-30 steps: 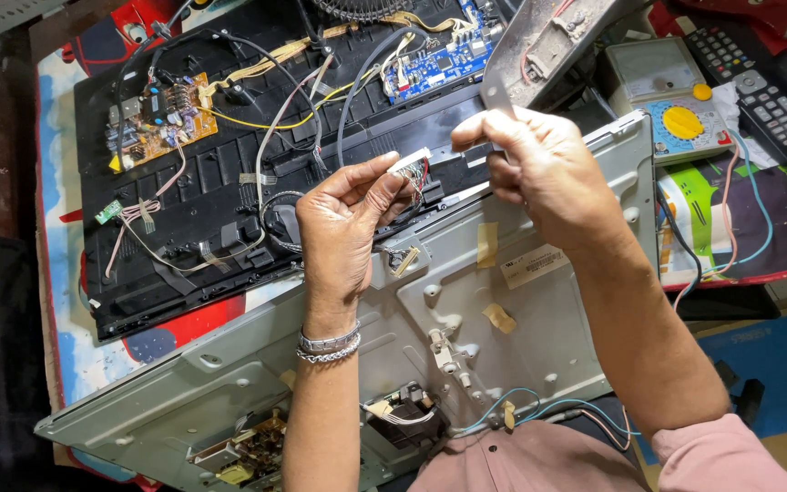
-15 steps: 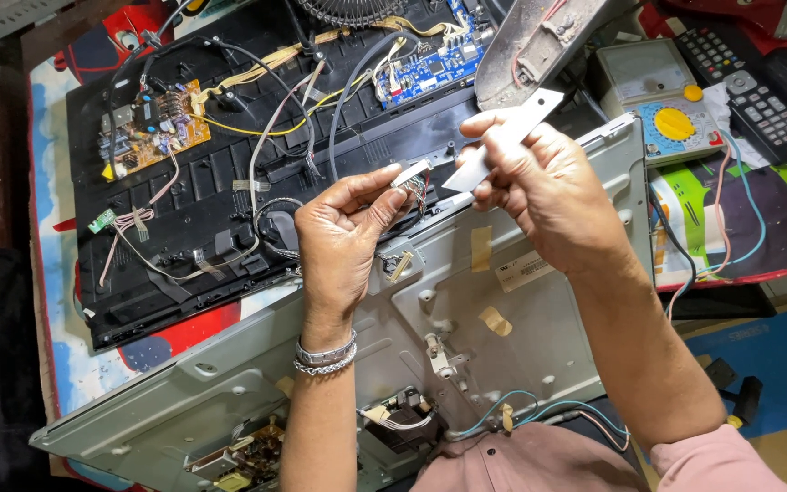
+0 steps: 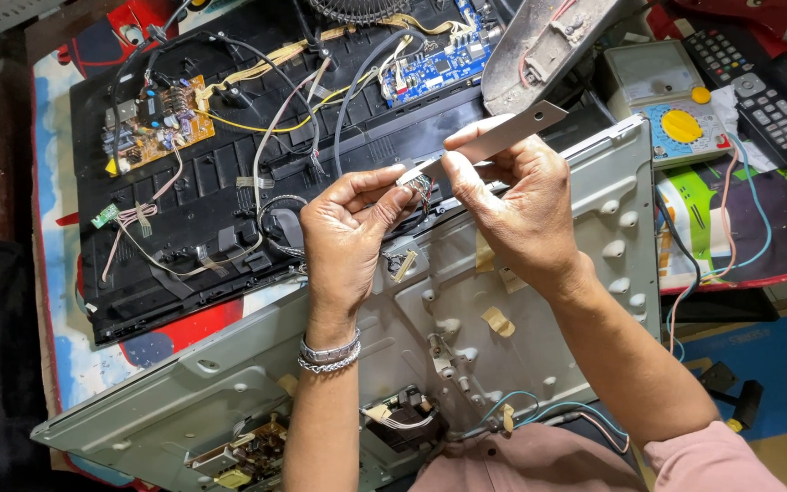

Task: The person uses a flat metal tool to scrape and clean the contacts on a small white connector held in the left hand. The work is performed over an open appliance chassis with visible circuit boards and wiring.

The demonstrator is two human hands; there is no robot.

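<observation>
White flat strip (image 3: 503,134), pinched by both hands (image 3: 348,228) (image 3: 512,200), points up-right, long axis diagonal.

Both hands (image 3: 430,214) on white strip (image 3: 503,135)

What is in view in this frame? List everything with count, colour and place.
Metal panel: one, grey, across the lower middle.
Black back cover: one, upper left, wires lying on it.
Brown circuit board: one, upper left.
Blue circuit board: one, top centre.
Meter: one, grey with yellow dial, upper right.
Remote controls: two, black, top right.
White strip: one, held in right hand.
Small connector: one, whitish, pinched between both hands.
Bracelet: one, silver, left wrist.
Left hand: centre.
Right hand: centre right.
</observation>
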